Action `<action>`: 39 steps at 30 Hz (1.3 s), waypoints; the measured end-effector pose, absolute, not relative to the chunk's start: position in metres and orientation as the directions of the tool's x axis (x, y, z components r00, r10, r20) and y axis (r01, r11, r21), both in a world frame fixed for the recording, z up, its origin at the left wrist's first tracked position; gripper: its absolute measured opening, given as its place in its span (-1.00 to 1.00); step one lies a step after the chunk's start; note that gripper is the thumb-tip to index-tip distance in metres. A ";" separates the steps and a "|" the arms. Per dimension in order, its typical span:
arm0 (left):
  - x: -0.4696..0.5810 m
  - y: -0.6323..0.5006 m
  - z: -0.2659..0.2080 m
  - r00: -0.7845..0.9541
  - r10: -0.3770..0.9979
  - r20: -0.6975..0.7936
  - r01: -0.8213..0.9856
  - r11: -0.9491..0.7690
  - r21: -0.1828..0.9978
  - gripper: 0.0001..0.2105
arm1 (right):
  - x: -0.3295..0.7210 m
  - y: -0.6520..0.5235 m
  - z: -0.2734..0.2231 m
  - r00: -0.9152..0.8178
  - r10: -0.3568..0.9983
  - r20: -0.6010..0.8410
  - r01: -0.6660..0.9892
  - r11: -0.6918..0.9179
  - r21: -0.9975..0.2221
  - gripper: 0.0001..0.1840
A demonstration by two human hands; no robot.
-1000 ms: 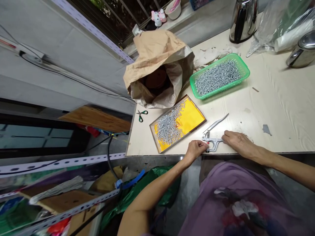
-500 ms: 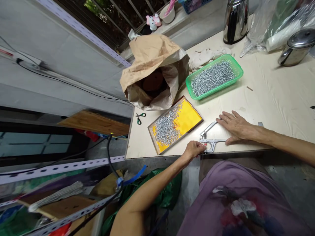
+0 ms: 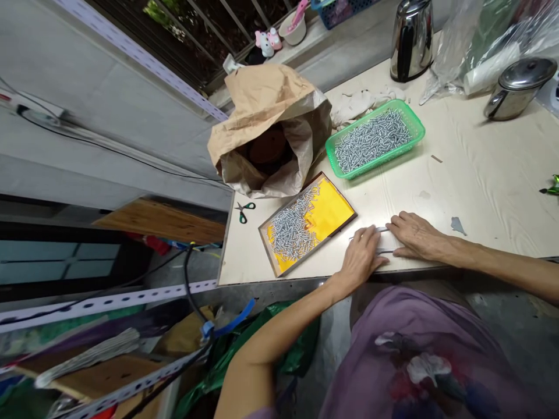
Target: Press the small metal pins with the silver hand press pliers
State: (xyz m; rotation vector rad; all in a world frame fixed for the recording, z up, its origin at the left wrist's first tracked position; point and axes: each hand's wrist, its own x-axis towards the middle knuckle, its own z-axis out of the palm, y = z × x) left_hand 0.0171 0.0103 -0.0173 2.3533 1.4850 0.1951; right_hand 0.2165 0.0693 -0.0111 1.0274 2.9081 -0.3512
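Note:
A grey metal pliers-like tool lies near the table's front edge, its two handles spread. My left hand covers the head of it, fingers bent over the top and thumb along the lower side, so most of the tool is hidden. At the handle ends, my right hand has its fingers on the upper handle and its thumb by the lower one. Left of my hands is a shallow tray with a yellow bottom, half covered by small silver metal pins.
Behind the tray stand an open brown paper sack and a green basket full of similar silver pins. Green-handled scissors lie at the table's left edge. A kettle and a lidded metal pot stand at the back right.
My left hand has moved right and up from the tool's jaw end to lie over its head. My right-hand fingers have come down with the upper handle, nearer the lower one.

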 end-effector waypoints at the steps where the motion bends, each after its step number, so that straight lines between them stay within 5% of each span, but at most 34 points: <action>1: 0.022 0.017 -0.020 0.494 0.866 -0.076 0.824 -0.438 0.360 -0.50 | 0.217 0.068 -0.013 -0.776 0.621 -0.109 0.629 0.748 -0.212 -0.46; 5: 0.029 0.036 -0.025 0.586 0.796 -0.154 0.784 -0.508 0.357 -0.42 | 0.221 0.063 -0.019 -0.777 0.627 -0.062 0.621 0.747 -0.237 -0.35; 11: 0.025 0.044 -0.020 0.657 0.732 -0.180 0.738 -0.575 0.352 -0.44 | 0.225 0.056 -0.019 -0.730 0.683 -0.027 0.666 0.703 -0.249 -0.47; 17: 0.033 0.041 -0.029 0.612 0.772 -0.172 0.779 -0.550 0.301 -0.74 | 0.226 0.059 -0.027 -0.744 0.668 0.021 0.631 0.712 -0.307 -0.86; 23: 0.039 0.045 -0.041 0.525 0.841 -0.130 0.831 -0.474 0.289 -0.77 | 0.222 0.072 -0.035 -0.734 0.679 0.023 0.648 0.709 -0.278 -0.72; 26: 0.040 0.036 -0.049 0.490 0.871 -0.042 0.835 -0.454 0.312 -0.75 | 0.232 0.083 -0.031 -0.773 0.634 0.028 0.594 0.739 -0.319 -0.80; 29: 0.047 0.014 -0.062 0.438 0.891 0.121 0.816 -0.451 0.362 -0.67 | 0.242 0.099 -0.030 -0.838 0.546 0.006 0.503 0.776 -0.382 -0.60; 31: 0.057 -0.003 -0.069 0.430 0.883 0.189 0.778 -0.469 0.419 -0.64 | 0.244 0.111 -0.031 -0.835 0.550 0.003 0.504 0.768 -0.394 -0.66; 39: 0.083 -0.018 -0.060 0.420 0.902 0.101 0.722 -0.400 0.564 -0.69 | 0.210 0.145 -0.017 -0.720 0.694 -0.020 0.673 0.690 -0.267 -0.71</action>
